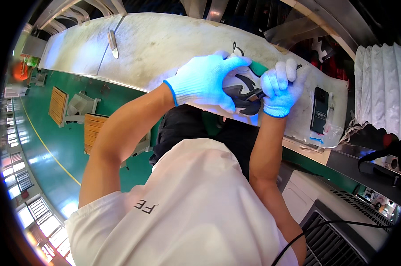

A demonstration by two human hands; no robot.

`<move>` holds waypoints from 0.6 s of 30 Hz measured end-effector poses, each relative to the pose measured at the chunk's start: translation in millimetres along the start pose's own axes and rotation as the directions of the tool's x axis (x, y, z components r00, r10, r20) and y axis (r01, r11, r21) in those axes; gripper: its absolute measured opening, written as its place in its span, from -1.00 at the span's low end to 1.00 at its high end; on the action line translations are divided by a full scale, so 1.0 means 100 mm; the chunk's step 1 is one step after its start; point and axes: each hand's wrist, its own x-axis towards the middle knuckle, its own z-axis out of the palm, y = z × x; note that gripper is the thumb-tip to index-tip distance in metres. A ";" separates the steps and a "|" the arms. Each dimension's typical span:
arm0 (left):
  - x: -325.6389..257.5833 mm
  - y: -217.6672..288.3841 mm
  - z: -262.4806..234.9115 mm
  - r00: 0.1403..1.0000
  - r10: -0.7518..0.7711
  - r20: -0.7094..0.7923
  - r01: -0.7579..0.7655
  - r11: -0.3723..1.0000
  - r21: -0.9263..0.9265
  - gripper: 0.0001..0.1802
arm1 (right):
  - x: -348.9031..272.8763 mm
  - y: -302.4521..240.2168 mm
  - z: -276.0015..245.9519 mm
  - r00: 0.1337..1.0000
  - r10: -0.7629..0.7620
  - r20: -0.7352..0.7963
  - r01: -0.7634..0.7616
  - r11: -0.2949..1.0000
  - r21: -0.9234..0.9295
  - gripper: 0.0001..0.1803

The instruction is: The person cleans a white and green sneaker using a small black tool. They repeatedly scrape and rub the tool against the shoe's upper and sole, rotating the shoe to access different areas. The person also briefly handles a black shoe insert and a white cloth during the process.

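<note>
A: Site type?
B: Workshop or factory floor, by appearance. Noted: long, stained worktable (160, 40); green floor (69, 153) with a painted yellow line (54, 155).
A: Supporting observations?
B: Lower right, a pale housing (300, 193) with vent slots, machine-like. Left, slatted wooden furniture (58, 106) standing on the floor; beyond it, a row of windows (44, 217). Exact trade cannot be told.

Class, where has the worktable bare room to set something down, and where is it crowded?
The widest bare patch of table lies between the small tool and the left hand; more lies left of that tool. It is crowded around the shoe and right hand, and farther right by the phone and clear plastic bag.
</note>
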 end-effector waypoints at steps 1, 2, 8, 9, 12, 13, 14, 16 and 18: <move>-0.01 0.05 -0.01 1.000 -0.014 0.000 0.014 1.000 -0.002 0.20 | 0.00 -0.06 -0.07 0.997 0.026 0.071 -0.030 0.998 0.047 -0.37; -0.02 0.07 0.00 0.999 -0.032 0.009 0.032 0.999 -0.007 0.19 | 0.00 -0.04 -0.05 0.998 0.035 0.058 -0.036 0.999 0.014 -0.37; -0.10 0.08 0.10 0.996 -0.010 -0.085 0.007 0.999 -0.032 0.10 | -0.01 -0.08 0.04 0.995 0.082 0.063 -0.076 0.993 -0.088 -0.35; -0.11 0.10 0.12 0.996 -0.022 -0.092 0.019 0.999 -0.031 0.10 | -0.03 -0.10 0.05 0.994 0.086 0.062 -0.079 0.992 -0.098 -0.35; -0.14 0.13 0.18 0.991 -0.039 -0.124 0.032 0.998 -0.058 0.09 | -0.11 -0.27 0.17 0.997 0.069 -0.034 -0.076 0.962 -0.262 -0.39; -0.15 0.12 0.22 0.989 -0.039 -0.142 0.027 0.996 -0.086 0.08 | -0.15 -0.37 0.27 0.989 0.030 -0.144 -0.095 0.881 -0.463 -0.44; -0.16 0.12 0.25 0.986 -0.041 -0.161 0.022 0.993 -0.118 0.07 | -0.23 -0.52 0.41 0.969 -0.029 -0.244 -0.138 0.758 -0.638 -0.48; -0.17 0.12 0.25 0.986 -0.014 -0.169 -0.004 0.995 -0.102 0.09 | -0.42 -0.69 0.42 0.892 -0.062 -0.447 -0.357 0.507 -0.784 -0.55; -0.18 0.14 0.24 0.989 0.024 -0.147 -0.029 0.999 -0.036 0.12 | -0.65 -0.58 0.37 0.840 -0.089 -0.536 -0.499 0.265 -0.825 -0.35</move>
